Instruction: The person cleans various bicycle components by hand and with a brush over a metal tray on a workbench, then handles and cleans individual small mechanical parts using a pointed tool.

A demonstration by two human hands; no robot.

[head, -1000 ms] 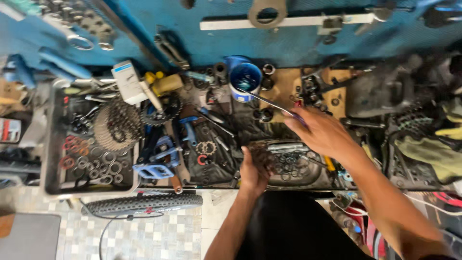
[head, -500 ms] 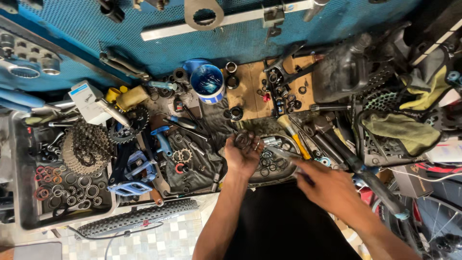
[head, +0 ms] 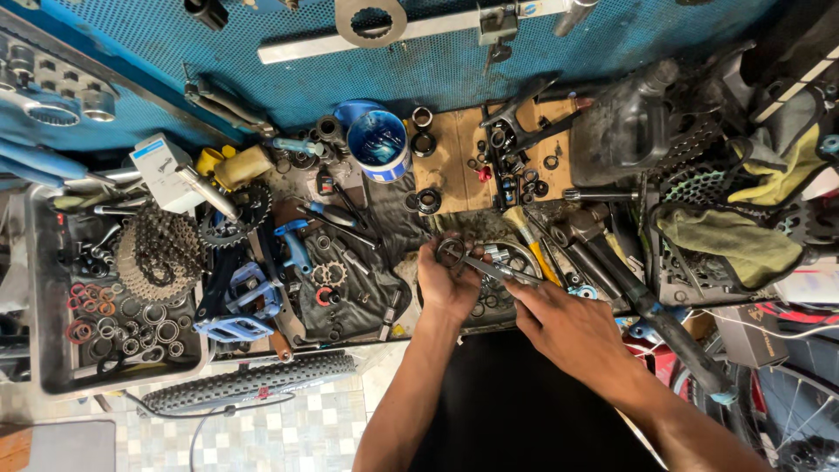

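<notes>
Blue perforated wall panel (head: 542, 61) backs a workbench (head: 454, 157) buried in bicycle parts, and you are working at its near edge. Your left hand (head: 447, 281) is curled around a small dark ring-shaped part (head: 451, 253), pinched at the fingertips and held just above the clutter. Your right hand (head: 572, 332) grips the handle of a slim metal tool (head: 496, 271), its tip laid against the ring.

The ring is small and held only by fingertips; if the tool slips off its edge, the tip could jab your left fingers, which sit right beside the contact point. A hard push could also flick the ring out of your hold, and among the loose washers and bearings in the shallow metal dish (head: 516, 255) just under your hands it would be hard to find again.

To the left, a cassette (head: 157, 253) and a chainring (head: 236, 214) lie with their teeth exposed, and a blue tub (head: 377, 144) stands at the far side, so a sudden jerk of either arm could catch something sharp or knock it over.
</notes>
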